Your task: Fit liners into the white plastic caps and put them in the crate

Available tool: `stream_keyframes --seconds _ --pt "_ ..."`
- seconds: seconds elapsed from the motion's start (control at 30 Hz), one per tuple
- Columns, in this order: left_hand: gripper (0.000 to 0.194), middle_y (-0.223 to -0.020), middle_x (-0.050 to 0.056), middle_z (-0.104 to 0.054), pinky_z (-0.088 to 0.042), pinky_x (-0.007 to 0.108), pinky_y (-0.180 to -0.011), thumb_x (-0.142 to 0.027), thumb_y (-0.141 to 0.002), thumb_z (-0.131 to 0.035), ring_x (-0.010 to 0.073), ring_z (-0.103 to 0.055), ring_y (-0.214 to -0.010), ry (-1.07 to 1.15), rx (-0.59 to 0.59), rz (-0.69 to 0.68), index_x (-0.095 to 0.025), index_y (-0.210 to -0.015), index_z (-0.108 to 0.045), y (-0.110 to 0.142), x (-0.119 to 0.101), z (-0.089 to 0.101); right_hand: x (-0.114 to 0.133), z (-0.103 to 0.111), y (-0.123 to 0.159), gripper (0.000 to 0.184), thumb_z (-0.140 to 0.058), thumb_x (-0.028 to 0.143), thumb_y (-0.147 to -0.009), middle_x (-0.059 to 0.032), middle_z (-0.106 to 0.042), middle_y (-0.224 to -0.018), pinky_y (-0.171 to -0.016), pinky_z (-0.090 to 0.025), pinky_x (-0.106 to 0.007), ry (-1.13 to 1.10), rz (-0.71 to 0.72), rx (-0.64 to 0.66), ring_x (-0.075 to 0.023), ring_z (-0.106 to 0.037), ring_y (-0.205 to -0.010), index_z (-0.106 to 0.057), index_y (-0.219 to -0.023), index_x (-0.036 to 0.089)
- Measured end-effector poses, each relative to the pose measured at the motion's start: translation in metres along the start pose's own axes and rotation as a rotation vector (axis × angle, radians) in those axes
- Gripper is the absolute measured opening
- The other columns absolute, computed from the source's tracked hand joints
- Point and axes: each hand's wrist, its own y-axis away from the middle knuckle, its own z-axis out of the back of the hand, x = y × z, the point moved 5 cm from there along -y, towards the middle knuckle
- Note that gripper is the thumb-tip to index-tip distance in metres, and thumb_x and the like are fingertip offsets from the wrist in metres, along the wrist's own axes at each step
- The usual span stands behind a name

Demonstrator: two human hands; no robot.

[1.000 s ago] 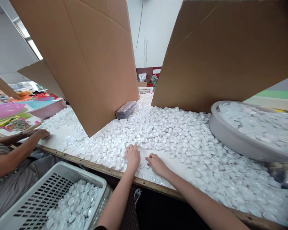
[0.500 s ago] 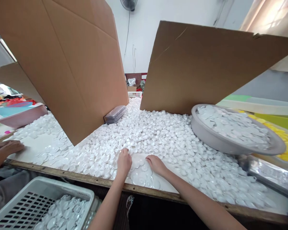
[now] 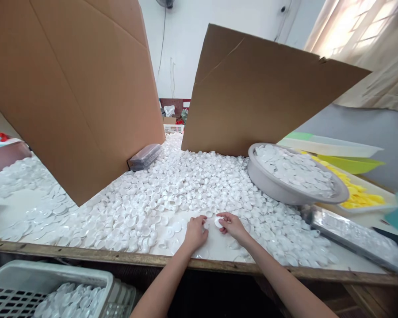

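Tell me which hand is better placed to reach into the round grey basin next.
Probably the right hand: it is nearer the round grey basin, which stands to its right, though it holds a white disc. The left hand would have to reach farther.

Right hand [image 3: 234, 227] pinching white disc [image 3: 218, 223]; left hand [image 3: 195, 232] near it; white pieces [image 3: 199, 185] heaped across surface [image 3: 217, 251].

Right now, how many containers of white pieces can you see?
2 visible: the grey basin on the table, to the right, and the pale basket at lower left. Others may be hidden behind the cardboard.
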Motion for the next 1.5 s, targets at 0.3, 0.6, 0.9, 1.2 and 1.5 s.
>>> stream_keyframes --seconds 0.3,0.6,0.9,1.2,1.5 --pt "0.051 -0.08 0.0 -0.057 -0.035 0.026 -0.07 -0.028 -0.062 -0.058 0.0162 -0.049 -0.08 0.147 -0.021 0.134 -0.02 -0.107 -0.035 -0.003 0.023 -0.009 -0.003 -0.049 -0.021 0.007 -0.051 0.014 -0.07 0.0045 -0.05 -0.048 -0.037 -0.039 -0.015 0.152 -0.049 0.26 -0.0058 -0.048 -0.039 -0.047 -0.076 0.013" --pt "0.057 -0.079 0.0 -0.058 -0.037 0.022 -0.067 -0.02 -0.064 -0.051 0.0128 -0.052 -0.073 0.24 0.098 0.116 -0.021 -0.117 -0.028 -0.007 0.023 -0.003 -0.008 -0.045 -0.024 0.018 -0.06 0.019 -0.065 0.0027 -0.053 -0.054 -0.047 -0.048 -0.022 0.14 -0.156 0.294 -0.0094 -0.055 -0.045 -0.044 -0.067 0.013" --pt "0.028 -0.094 0.007 -0.052 -0.029 0.032 -0.076 -0.034 -0.083 -0.027 0.0201 -0.041 -0.092 -0.351 -0.042 0.22 -0.018 -0.093 -0.048 -0.041 0.01 -0.01 -0.016 -0.039 -0.023 0.021 -0.063 0.01 -0.056 0.0053 -0.051 -0.057 -0.056 -0.05 -0.024 0.015 -0.21 0.339 -0.0083 -0.056 -0.051 -0.048 -0.07 0.013" --pt "0.022 -0.092 0.006 -0.048 -0.026 0.031 -0.073 -0.029 -0.083 -0.029 0.0197 -0.037 -0.089 -0.342 -0.016 0.154 -0.021 -0.094 -0.045 -0.043 0.009 -0.019 -0.014 -0.034 -0.041 0.02 -0.063 0.002 -0.045 0.0037 -0.054 -0.047 -0.056 -0.049 -0.023 0.145 -0.393 0.444 -0.0116 -0.056 -0.052 -0.053 -0.06 0.012" --pt "0.026 -0.077 0.009 -0.053 -0.026 0.035 -0.076 -0.032 -0.083 -0.029 0.0228 -0.041 -0.088 -0.285 -0.006 0.175 -0.016 -0.088 -0.049 -0.042 -0.005 -0.013 0.005 -0.04 -0.027 0.019 -0.06 0.004 -0.046 0.0054 -0.049 -0.042 -0.045 -0.045 -0.022 0.321 -0.201 0.307 -0.0116 -0.053 -0.044 -0.045 -0.053 0.014"
